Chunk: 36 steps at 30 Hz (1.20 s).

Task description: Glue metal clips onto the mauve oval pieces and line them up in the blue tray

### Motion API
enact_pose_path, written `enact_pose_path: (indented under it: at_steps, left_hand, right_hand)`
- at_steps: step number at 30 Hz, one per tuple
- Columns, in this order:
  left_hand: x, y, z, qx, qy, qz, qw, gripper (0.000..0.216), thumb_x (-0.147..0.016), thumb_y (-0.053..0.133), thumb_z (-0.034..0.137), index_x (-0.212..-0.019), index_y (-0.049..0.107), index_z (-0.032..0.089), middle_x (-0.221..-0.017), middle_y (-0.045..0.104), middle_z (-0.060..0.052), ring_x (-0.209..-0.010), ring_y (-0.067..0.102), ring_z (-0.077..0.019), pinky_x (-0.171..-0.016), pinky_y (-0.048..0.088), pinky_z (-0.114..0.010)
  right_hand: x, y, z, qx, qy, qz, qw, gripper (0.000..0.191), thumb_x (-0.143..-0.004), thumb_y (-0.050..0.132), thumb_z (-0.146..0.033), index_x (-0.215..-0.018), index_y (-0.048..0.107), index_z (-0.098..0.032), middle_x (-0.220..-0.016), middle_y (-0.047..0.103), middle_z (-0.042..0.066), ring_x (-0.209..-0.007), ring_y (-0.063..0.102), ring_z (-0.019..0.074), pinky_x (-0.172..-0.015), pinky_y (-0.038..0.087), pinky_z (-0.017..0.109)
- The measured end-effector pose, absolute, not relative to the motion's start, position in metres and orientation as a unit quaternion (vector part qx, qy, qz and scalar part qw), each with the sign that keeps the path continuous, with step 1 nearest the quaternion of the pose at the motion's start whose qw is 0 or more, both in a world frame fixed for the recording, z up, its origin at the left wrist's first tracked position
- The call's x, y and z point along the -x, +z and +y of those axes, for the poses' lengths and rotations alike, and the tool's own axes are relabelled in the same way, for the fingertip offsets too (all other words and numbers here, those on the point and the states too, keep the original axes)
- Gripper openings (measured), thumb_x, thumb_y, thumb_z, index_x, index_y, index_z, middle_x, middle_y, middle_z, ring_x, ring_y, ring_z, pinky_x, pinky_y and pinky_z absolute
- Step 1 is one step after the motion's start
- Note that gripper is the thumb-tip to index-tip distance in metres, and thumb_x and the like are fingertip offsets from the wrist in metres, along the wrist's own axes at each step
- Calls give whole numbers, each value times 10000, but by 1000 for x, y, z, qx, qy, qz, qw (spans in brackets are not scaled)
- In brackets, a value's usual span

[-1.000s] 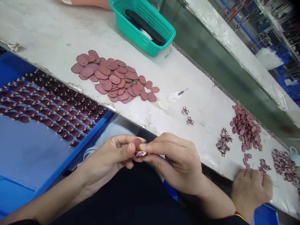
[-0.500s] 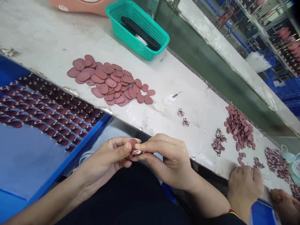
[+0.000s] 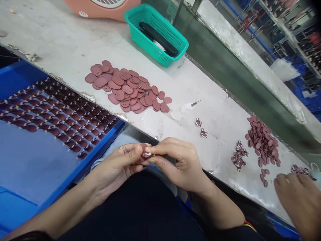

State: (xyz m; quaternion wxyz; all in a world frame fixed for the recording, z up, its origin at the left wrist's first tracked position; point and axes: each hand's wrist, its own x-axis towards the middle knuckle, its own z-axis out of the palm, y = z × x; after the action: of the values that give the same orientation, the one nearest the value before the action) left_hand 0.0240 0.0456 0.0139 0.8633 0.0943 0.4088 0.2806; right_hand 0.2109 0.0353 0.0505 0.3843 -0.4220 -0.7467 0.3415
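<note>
Nothing here reads as words or numbers! Up at eleven o'clock, though, there's a small white mark [image 3: 83, 14] on the orange casing [image 3: 107, 14], a stubby, fingered shape, and no lettering I can make out.

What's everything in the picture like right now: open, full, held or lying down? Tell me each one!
Left hand: closed on a brown oval piece
Right hand: pinching a patterned piece
Green basket: open-topped, black object inside
Blue tray: partly filled with rows of pieces
Large oval pieces: heaped, overlapping
Small oval pieces: piled, a few apart
Needle-tipped thing: on the table
Co-worker's hand: blurred, at the right edge
</note>
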Motion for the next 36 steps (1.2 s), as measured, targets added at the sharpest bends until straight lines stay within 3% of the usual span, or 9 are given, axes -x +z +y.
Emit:
enact_pose_path:
  at_steps: [17, 22, 26, 32, 36]
  left_hand:
    - [-13, 13, 45, -115, 286, 375, 874, 372, -559, 954, 439, -762, 808, 163, -630, 672, 6, -563, 575, -68, -508, 522, -114]
    - [-9, 4, 46, -58, 273, 375, 884, 311, -569, 963, 371, -767, 806, 189, -643, 680, 0, -590, 643, -102, -484, 544, -135]
    - [-6, -2, 44, -40, 286, 326, 900, 262, -632, 935, 360, -798, 813, 198, -666, 671, 8, -608, 655, -89, -482, 539, -111]
    - [-4, -4, 45, -72, 288, 295, 908, 275, -694, 891, 406, -818, 805, 177, -654, 661, -1, -585, 606, -73, -477, 541, -102]
    - [0, -8, 44, -102, 294, 287, 906, 583, -614, 844, 630, -995, 805, 191, -837, 712, -62, -709, 674, -143, -491, 572, -153]
  right_hand:
    - [-202, 57, 34, 402, 307, -776, 377, 188, -917, 673, -110, -1094, 698, -166, -896, 751, 59, -804, 717, 138, -753, 613, 252]
    - [-200, 53, 35, 411, 303, -763, 396, 545, -874, 757, -401, -1350, 576, -207, -1047, 710, 72, -845, 671, 164, -740, 618, 299]
    - [-197, 49, 34, 437, 306, -739, 412, 296, -916, 712, -282, -1198, 679, -199, -950, 675, 50, -759, 631, 124, -640, 580, 235]
    - [-191, 48, 38, 433, 338, -743, 383, 165, -924, 697, -219, -1061, 735, -135, -821, 683, 34, -709, 620, 105, -643, 556, 214]
    - [-186, 46, 39, 434, 321, -742, 397, 104, -906, 713, -207, -991, 733, -151, -784, 677, 12, -671, 607, 97, -631, 552, 214]
